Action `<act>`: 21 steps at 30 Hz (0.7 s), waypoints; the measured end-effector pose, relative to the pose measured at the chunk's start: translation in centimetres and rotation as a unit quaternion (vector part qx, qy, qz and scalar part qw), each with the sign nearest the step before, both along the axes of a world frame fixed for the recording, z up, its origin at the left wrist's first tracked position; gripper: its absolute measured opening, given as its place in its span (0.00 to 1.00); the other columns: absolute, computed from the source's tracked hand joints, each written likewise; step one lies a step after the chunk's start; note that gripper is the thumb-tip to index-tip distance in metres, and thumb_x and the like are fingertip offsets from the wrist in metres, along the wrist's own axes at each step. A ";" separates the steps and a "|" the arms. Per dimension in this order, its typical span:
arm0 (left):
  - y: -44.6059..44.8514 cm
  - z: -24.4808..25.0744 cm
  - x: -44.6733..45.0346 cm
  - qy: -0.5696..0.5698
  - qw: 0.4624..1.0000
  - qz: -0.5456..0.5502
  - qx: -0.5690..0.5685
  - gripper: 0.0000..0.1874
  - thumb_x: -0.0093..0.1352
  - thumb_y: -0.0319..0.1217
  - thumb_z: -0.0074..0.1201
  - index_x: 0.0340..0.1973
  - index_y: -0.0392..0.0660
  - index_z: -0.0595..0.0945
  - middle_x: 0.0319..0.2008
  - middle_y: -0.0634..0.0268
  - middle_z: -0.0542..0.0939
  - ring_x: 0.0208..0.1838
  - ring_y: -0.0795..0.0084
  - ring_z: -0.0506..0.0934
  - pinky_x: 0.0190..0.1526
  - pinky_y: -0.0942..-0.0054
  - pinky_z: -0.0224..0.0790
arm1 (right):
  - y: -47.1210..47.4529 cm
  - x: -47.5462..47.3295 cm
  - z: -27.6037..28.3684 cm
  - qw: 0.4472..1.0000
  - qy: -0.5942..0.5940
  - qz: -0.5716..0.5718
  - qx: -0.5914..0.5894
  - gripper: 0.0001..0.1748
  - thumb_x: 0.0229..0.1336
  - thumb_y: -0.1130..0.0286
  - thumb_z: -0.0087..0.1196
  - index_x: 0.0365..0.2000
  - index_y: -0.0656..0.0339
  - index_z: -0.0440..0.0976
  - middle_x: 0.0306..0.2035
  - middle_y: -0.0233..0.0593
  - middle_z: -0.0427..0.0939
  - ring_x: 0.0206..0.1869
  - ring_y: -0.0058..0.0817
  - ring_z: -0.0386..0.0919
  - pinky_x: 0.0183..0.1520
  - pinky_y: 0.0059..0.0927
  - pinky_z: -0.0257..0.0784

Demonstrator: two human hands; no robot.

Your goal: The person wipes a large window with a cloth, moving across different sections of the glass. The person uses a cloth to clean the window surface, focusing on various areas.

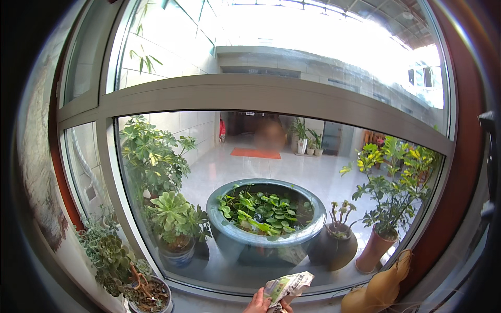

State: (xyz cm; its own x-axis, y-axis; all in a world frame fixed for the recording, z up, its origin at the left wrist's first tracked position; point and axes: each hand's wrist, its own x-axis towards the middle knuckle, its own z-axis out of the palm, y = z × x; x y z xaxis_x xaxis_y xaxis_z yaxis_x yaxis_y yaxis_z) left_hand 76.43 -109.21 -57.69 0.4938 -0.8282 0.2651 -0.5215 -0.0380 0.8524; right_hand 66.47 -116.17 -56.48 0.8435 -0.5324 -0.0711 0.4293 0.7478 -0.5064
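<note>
A crumpled sheet of printed paper [289,285], which looks like newspaper, is held low in front of the window. My left hand [258,301] grips its left side, with the fingers curled over the edge. At the paper's lower right, only some fingers of my right hand [287,306] show against it; the rest is hidden or below the picture. Just beyond the paper is the large window pane [242,164] in its grey-brown frame [258,94]. The paper's top overlaps the lower part of the glass; whether it touches cannot be told.
On the sill, a potted succulent [150,295] stands left and a dried gourd [372,291] right. Behind the glass are a big glazed basin [219,238] of water plants, a dark round pot [332,250], a tall pink pot [373,252] and a blue-white pot [178,256].
</note>
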 end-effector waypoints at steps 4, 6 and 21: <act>-1.1 -1.4 0.7 0.060 0.997 -0.048 0.022 0.27 0.72 0.37 0.40 0.62 0.36 0.60 0.57 0.40 0.67 0.62 0.45 0.65 0.63 0.58 0.56 | -0.5 -0.1 -2.2 1.000 0.017 -0.012 0.018 0.24 0.61 0.62 0.52 0.55 0.60 0.66 0.45 0.38 0.76 0.43 0.30 0.75 0.45 0.32 0.72; -1.4 -2.1 0.9 0.072 0.996 -0.043 0.028 0.26 0.72 0.36 0.40 0.62 0.37 0.61 0.57 0.40 0.68 0.62 0.45 0.65 0.63 0.58 0.57 | -0.6 0.0 -3.6 0.999 0.023 -0.018 0.032 0.24 0.60 0.62 0.52 0.55 0.60 0.66 0.44 0.38 0.76 0.42 0.30 0.75 0.44 0.31 0.73; -0.9 -1.9 1.8 -0.025 1.000 -0.016 -0.006 0.39 0.66 0.43 0.54 0.65 0.35 0.57 0.58 0.42 0.65 0.62 0.47 0.64 0.63 0.57 0.55 | -0.1 1.0 -6.6 0.990 0.090 -0.098 -0.049 0.14 0.60 0.68 0.52 0.46 0.59 0.72 0.31 0.31 0.77 0.28 0.22 0.75 0.27 0.24 0.72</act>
